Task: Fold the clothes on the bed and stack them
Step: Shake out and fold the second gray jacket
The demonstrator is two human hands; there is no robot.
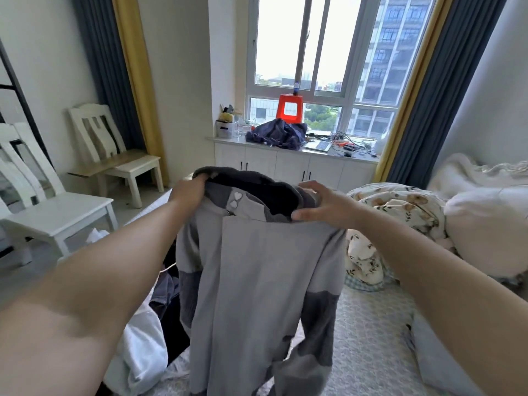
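Observation:
A grey jacket [257,281] with a dark fleece collar and two white heart buttons hangs upright above the bed [371,338]. My left hand [190,190] grips the collar's left end. My right hand [323,204] holds the collar's right end, thumb underneath and fingers spread over the fleece. The jacket's darker sleeves dangle down to the bedspread. A heap of white and dark clothes [148,338] lies on the bed at the lower left, partly hidden behind my left arm and the jacket.
A floral quilt [400,212] and white pillows [485,224] are bunched on the right of the bed. Two white chairs [114,155] stand at the left. A cluttered window counter [285,144] with a red stool sits behind.

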